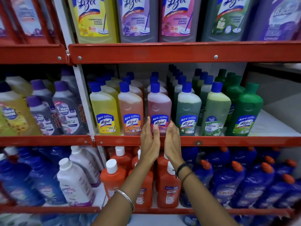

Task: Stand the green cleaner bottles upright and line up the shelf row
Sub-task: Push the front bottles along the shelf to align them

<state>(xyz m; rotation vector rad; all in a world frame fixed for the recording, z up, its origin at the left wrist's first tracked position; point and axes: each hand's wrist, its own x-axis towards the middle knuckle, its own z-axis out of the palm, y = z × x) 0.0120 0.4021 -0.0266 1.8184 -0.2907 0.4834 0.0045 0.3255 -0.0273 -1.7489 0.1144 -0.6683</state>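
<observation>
On the middle shelf [228, 141] the front row stands upright: a yellow bottle [104, 110], an orange bottle [131, 110], a pink bottle [158, 105], then three green cleaner bottles [188, 111], [215, 113], [246, 115]. More green bottles stand behind them. My left hand [149, 141] and my right hand [172, 141] are flat, palms facing each other, at the base of the pink bottle, one on each side. Their fingers are straight and hold nothing; I cannot tell whether they touch the bottle.
Large bottles fill the top shelf [162, 53]. Purple-capped bottles [65, 110] stand in the left bay. Below are red bottles [112, 176] and blue bottles [254, 181]. White shelf surface [273, 126] shows to the right of the green bottles.
</observation>
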